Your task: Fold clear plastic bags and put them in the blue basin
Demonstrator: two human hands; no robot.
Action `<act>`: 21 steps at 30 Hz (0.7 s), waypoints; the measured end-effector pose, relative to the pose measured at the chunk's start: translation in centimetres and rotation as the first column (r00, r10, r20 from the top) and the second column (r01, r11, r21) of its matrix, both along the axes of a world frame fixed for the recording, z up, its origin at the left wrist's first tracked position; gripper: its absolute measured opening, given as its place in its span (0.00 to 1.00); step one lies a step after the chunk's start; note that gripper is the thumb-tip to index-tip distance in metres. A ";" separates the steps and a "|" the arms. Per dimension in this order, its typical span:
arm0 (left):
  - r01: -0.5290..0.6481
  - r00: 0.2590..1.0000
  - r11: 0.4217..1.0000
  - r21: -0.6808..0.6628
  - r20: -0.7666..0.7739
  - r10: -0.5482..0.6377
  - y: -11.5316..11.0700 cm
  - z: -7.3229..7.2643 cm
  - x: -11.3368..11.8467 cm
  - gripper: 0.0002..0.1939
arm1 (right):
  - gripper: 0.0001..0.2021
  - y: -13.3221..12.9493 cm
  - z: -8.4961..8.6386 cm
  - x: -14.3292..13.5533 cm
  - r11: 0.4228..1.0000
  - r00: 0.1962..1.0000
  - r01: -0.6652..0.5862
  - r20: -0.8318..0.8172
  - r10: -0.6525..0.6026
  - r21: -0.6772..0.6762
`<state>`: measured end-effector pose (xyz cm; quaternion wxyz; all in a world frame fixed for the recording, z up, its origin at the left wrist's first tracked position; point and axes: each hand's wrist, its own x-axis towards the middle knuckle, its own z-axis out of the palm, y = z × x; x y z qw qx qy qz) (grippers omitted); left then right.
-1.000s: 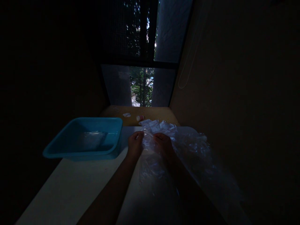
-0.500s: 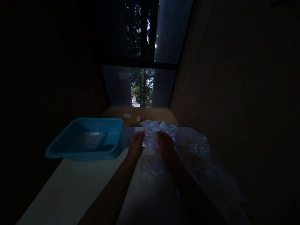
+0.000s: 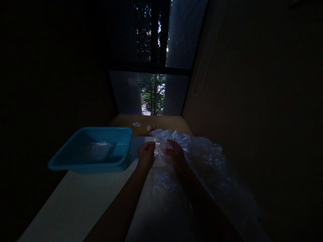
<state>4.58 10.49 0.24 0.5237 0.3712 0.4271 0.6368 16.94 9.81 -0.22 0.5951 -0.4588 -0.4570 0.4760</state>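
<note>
In the dim light, my left hand (image 3: 146, 154) pinches the left side of a clear plastic bag (image 3: 159, 148) between thumb and fingers. My right hand (image 3: 176, 155) is at the bag's right side, its forefinger and thumb apart, the fingertips against or just beside the film; blur hides the exact contact. Below the hands, more clear plastic (image 3: 163, 181) lies on the white table (image 3: 83, 198). Behind them is a crumpled heap of plastic bags (image 3: 180, 137).
A blue basin (image 3: 123, 164) stands on the table at left, with a clear plastic packet (image 3: 99, 149) inside. Loose plastic film (image 3: 214, 161) spreads over the right side. On the wooden ledge (image 3: 174, 122) below the window lie a small cup-like object (image 3: 150, 127) and a white scrap (image 3: 136, 124).
My right hand has shifted slightly left, and its forefinger and thumb have come apart from a pinch. The film between my hands has changed shape. My left hand stays nearly still.
</note>
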 end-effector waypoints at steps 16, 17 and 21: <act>0.126 0.980 0.992 0.016 -0.159 -0.122 -0.7 0.9 0.4 0.12 | 0.28 0.7 0.0 -0.1 0.997 0.979 0.077 -0.190 -0.076 -0.002; 0.127 0.979 0.992 0.017 -0.166 -0.122 -0.7 1.0 0.4 0.13 | 0.29 0.6 0.0 -0.2 0.997 0.984 0.072 -0.162 -0.070 0.010; 0.119 0.981 0.993 0.013 -0.156 -0.115 -0.8 1.1 0.3 0.14 | 0.34 0.6 -0.4 -0.3 0.998 0.995 0.056 -0.089 -0.054 0.021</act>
